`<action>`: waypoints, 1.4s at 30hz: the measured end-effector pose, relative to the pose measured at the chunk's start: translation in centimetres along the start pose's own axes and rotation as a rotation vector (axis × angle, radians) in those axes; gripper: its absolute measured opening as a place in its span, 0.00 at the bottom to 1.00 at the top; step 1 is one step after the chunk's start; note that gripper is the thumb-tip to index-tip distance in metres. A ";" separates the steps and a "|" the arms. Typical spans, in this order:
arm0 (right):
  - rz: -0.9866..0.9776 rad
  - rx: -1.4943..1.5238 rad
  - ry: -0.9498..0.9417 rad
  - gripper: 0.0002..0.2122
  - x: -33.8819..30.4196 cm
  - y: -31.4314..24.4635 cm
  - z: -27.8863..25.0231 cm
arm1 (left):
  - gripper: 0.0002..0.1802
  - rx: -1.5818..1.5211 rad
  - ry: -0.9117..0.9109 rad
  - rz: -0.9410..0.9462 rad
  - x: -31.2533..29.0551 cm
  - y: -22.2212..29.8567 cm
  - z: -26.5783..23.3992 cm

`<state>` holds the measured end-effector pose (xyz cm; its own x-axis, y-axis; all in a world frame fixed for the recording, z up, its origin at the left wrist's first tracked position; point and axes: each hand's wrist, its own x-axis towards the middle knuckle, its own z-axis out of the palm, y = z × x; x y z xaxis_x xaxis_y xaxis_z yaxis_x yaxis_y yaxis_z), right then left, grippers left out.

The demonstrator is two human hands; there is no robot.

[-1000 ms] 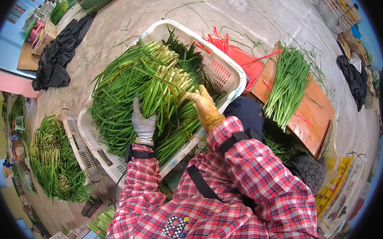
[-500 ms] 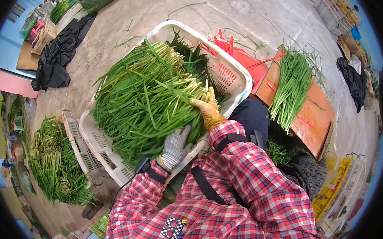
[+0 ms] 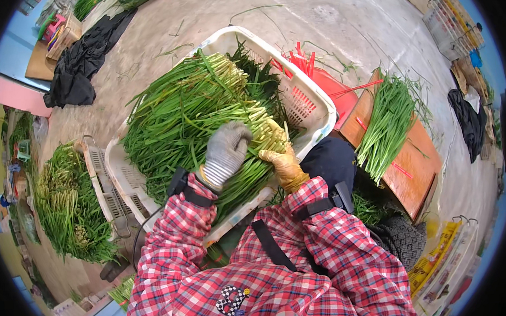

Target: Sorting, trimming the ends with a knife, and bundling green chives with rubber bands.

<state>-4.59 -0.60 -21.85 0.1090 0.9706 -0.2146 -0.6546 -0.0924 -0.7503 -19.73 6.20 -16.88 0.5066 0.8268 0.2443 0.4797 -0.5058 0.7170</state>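
A white plastic basket (image 3: 319,100) holds a large heap of garlic chives (image 3: 168,122), their pale stem ends toward the right and green leaves toward the left. My left hand (image 3: 228,150), in a grey knit glove, is on top of the heap near the stems, its fingers curled in; what they pinch, if anything, is hidden. At the basket's near right side my right hand (image 3: 283,165), in a yellowed glove, closes on pale chive stems with the thumb pointing left. Both hands are close together, with chives between and below them.
At right, a bunch of chives (image 3: 385,119) lies on a wooden board (image 3: 413,164), beside a red stool-like surface (image 3: 331,91) with red ties (image 3: 303,61). Another basket (image 3: 98,174) with heaped chives (image 3: 69,205) stands at left. Black cloth (image 3: 82,67) lies on the floor (image 3: 320,17).
My left hand has risen from the near edge of the heap, moved up toward the stems and curled its fingers. My right hand has drawn slightly nearer and closed on stems.
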 end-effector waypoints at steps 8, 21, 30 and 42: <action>-0.003 -0.013 -0.081 0.42 0.8 -0.2 -0.2 | 0.12 0.038 0.054 -0.041 -1.4 -2.1 3.3; -0.086 -0.089 0.010 0.36 0.9 1.4 -0.7 | 0.26 0.398 -0.605 0.046 0.3 -4.6 2.7; -0.072 -0.204 -0.060 0.37 -5.6 -7.5 3.5 | 0.26 0.699 -0.705 -0.035 0.1 -10.0 5.5; -0.561 -0.144 -0.068 0.45 -15.3 -27.5 1.9 | 0.24 0.735 -0.538 -0.032 -0.5 -11.6 8.4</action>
<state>10.35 -12.49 3.22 0.3584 0.8913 0.2777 -0.4018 0.4157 -0.8159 -19.49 9.57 -30.80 0.6624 0.7103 -0.2383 0.7418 -0.6662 0.0763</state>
